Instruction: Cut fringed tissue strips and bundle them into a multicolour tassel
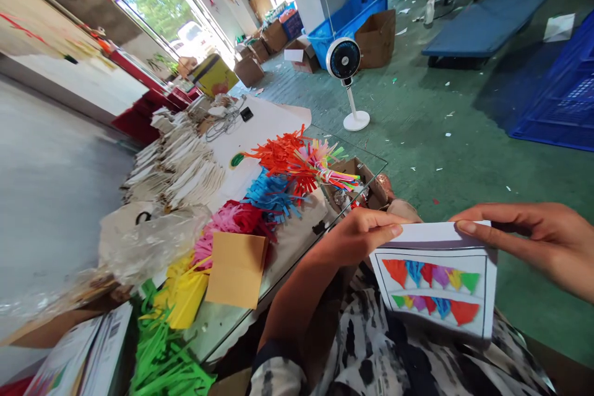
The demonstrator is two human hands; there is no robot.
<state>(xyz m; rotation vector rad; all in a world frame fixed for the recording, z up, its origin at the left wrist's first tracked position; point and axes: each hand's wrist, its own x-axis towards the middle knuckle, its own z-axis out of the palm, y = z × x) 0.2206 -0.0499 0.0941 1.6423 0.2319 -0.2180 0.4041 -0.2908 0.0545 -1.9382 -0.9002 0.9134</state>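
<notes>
Indoors, left hand (364, 234) and right hand (520, 232) pinch a card (434, 288) by its flap (429, 232) beyond the near edge of the surface (214, 325); 1 uneven tug could crease it.

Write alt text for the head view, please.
A person's left hand and right hand hold a white card picturing colorful pennants. Fringed bundles in red, blue and pink lie on a table nearby; a white fan stands beyond.

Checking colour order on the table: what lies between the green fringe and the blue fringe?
Head view: between green fringe and blue fringe lie yellow fringe, a tan paper square, pink fringe and crimson fringe.
</notes>
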